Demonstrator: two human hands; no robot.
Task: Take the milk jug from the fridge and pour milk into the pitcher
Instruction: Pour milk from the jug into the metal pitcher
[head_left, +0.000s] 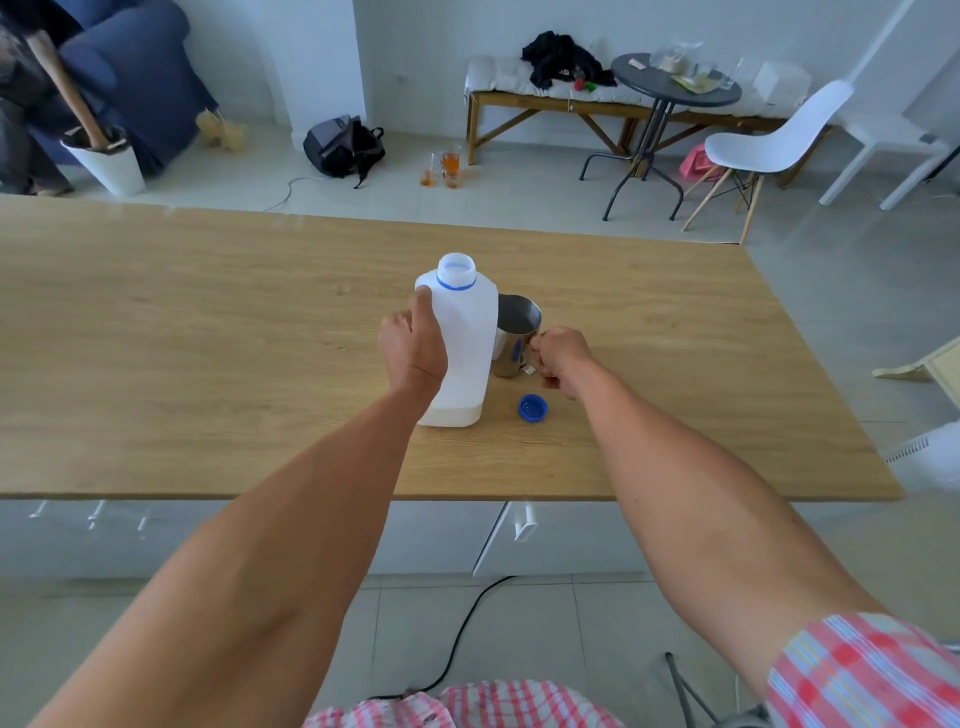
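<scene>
Presently the milk jug (464, 332) stands upright on the wooden surface (208, 322), out of the fridge, so the fetching step is judged complete. Its neck is uncapped; the blue cap (533, 408) lies on the surface at about 4 o'clock from the jug's base, apart from it. A low band of milk shows at the bottom of the jug; the rest looks empty.

The steel pitcher (514, 335) stands upright just beside the jug at its 3 o'clock, close enough that contact cannot be ruled out. Its contents cannot be made out from this angle.

The left hand (415, 345) is wrapped around the jug's near-left side, thumb up toward the shoulder, gripping it. The right hand (563, 358) is curled closed at the pitcher's handle, apparently holding it.

Judgement: either the pour is about to begin or has already taken place; the low milk level does not settle which. Recapping remains.
</scene>
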